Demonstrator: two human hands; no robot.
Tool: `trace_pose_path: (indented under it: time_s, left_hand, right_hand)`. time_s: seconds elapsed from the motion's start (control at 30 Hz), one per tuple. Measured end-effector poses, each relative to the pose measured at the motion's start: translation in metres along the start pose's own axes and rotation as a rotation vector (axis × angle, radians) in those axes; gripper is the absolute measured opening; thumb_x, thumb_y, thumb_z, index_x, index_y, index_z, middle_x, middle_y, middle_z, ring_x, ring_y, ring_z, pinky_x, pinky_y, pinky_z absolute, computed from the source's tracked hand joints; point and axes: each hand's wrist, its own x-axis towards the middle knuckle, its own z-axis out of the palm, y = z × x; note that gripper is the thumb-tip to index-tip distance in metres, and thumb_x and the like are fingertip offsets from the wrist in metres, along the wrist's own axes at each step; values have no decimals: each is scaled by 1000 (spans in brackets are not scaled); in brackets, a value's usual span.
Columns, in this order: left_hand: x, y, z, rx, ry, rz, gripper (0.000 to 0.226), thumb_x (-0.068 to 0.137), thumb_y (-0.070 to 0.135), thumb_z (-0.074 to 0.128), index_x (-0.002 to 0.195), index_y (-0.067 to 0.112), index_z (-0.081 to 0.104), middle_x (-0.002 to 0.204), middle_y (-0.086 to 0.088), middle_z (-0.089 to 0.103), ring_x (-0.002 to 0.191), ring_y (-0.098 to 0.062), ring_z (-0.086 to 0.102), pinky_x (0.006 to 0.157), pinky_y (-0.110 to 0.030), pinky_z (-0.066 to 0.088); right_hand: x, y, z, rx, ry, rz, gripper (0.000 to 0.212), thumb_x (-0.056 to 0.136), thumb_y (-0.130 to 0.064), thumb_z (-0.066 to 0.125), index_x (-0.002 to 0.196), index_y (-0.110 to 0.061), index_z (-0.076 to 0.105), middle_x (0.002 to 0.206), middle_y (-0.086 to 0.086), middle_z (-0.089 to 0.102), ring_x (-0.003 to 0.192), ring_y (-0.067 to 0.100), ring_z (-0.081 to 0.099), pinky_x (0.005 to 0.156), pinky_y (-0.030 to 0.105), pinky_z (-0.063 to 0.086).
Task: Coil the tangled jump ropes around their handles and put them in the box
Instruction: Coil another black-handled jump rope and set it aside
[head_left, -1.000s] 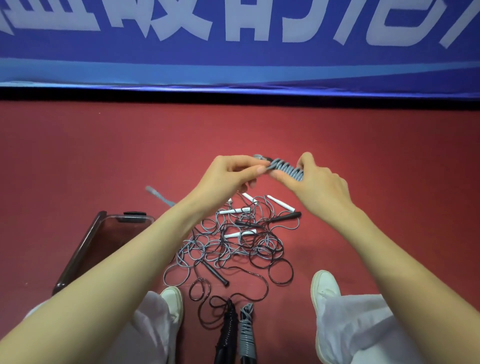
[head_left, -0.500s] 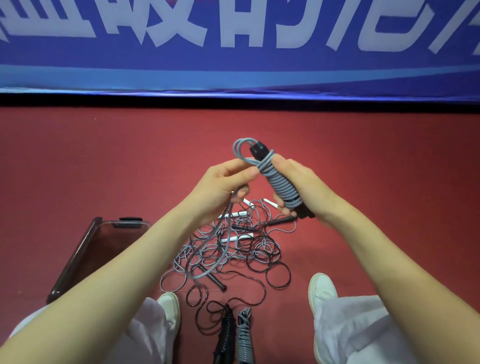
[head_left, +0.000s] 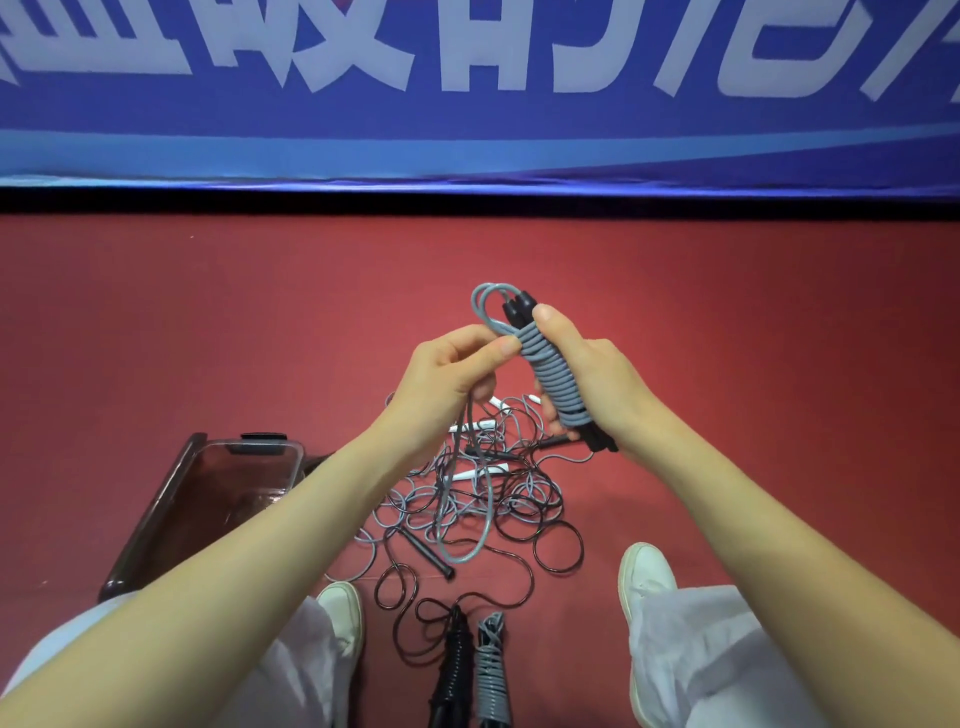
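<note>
The grey jump rope (head_left: 553, 382), at the middle of the frame, is wound in tight turns round a pair of black handles (head_left: 519, 306), whose ends stick out above and below the coil. The right hand (head_left: 597, 384) is wrapped round this bundle, its thumb pressing the top turns. The left hand (head_left: 441, 384), just to its left, pinches the rope where it leaves the coil. From under that hand a loose loop (head_left: 462, 525) hangs down over the tangle (head_left: 519, 499) on the red floor (head_left: 208, 322).

That hanging length looks like the main risk. It dangles among the other ropes, so winding it in could hook a strand, drag the heap or pull a knot tighter. Whether it already touches the heap I cannot tell. If the left pinch slackens, the springy top turns would likely slip off the handle ends.

An end left untucked would let the coil open up in the box (head_left: 156, 519). It sits at the lower left, partly hidden behind the left forearm, so a careless drop could catch its rim. The black coil (head_left: 457, 670) and the grey coil (head_left: 491, 670) lie at bottom centre between the white shoes (head_left: 647, 571), not yet boxed, where a foot could scatter them.
</note>
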Motion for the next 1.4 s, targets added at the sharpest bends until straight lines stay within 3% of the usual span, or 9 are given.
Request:
trace_pose_path:
  time_s: [0.1, 0.27, 0.5, 0.67, 0.77, 0.87, 1.07, 1.23, 1.4]
  left_hand:
    - [3, 9, -9, 61, -114, -19, 16, 79, 31, 65, 87, 19, 72, 63, 1, 55, 50, -10, 34, 56, -25, 30]
    - [10, 10, -37, 71, -394, -216, 19, 86, 29, 63, 90, 16, 77, 57, 8, 38, 52, -7, 29, 60, -23, 28]
    - [15, 10, -43, 279, -415, -235, 9, 74, 8, 75, 79, 15, 77, 78, -1, 71, 72, -10, 62, 73, -19, 49]
    - [10, 7, -20, 643, -363, -195, 11, 81, 14, 75, 90, 8, 77, 81, -1, 74, 74, -2, 62, 75, -18, 49]
    - [3, 6, -5, 557, -231, -115, 11, 87, 20, 71, 87, 11, 76, 61, 4, 61, 52, -3, 43, 51, -15, 35]
    - [0, 7, 2, 376, -167, -33, 6, 88, 17, 69, 88, 14, 74, 61, -7, 50, 52, -10, 32, 48, -21, 25]
    - [0, 5, 17, -307, 67, -188, 7, 92, 2, 57, 93, 8, 59, 67, 3, 51, 47, -4, 43, 44, -12, 35]
    - [2, 1, 7, -419, 24, -320, 11, 87, 6, 59, 98, 6, 56, 74, 0, 49, 45, -2, 43, 42, -10, 33]
    - [2, 10, -1, -281, -123, -182, 26, 74, 13, 63, 99, 11, 63, 84, 0, 57, 48, -4, 43, 47, -11, 36]
  right_hand:
    - [-2, -4, -5, 136, -78, 44, 74, 59, -86, 52, 56, -12, 61, 50, 13, 53, 40, 23, 48, 47, 27, 41]
    - [-3, -9, -29, 282, -309, 15, 70, 79, -73, 41, 62, -6, 55, 48, 11, 48, 37, 23, 46, 39, 22, 38]
    - [-17, 0, -19, -175, -712, 275, 66, 81, -73, 48, 64, -10, 56, 50, 10, 50, 39, 21, 48, 41, 22, 42]
    - [-10, 11, -1, -911, -462, 293, 68, 76, -82, 46, 58, -16, 49, 52, 4, 54, 45, 22, 52, 53, 26, 41]
    - [-2, 13, -3, -1321, -63, 119, 76, 77, -86, 29, 86, -16, 57, 92, 8, 67, 85, 29, 63, 67, 30, 40]
    - [5, 9, -14, -1258, 220, 21, 77, 85, -78, 27, 117, -14, 54, 114, 16, 64, 106, 36, 60, 72, 36, 35]
    - [11, 3, -19, -1000, 409, -86, 61, 84, -76, 36, 94, -17, 49, 97, 17, 66, 96, 38, 59, 74, 39, 36]
    - [15, 7, -24, -552, 221, -126, 71, 75, -80, 49, 77, -9, 51, 64, 2, 62, 61, 25, 57, 66, 39, 46]
    - [7, 0, -21, -81, -81, -135, 59, 73, -67, 55, 78, -9, 58, 57, 12, 57, 46, 23, 52, 49, 27, 42]
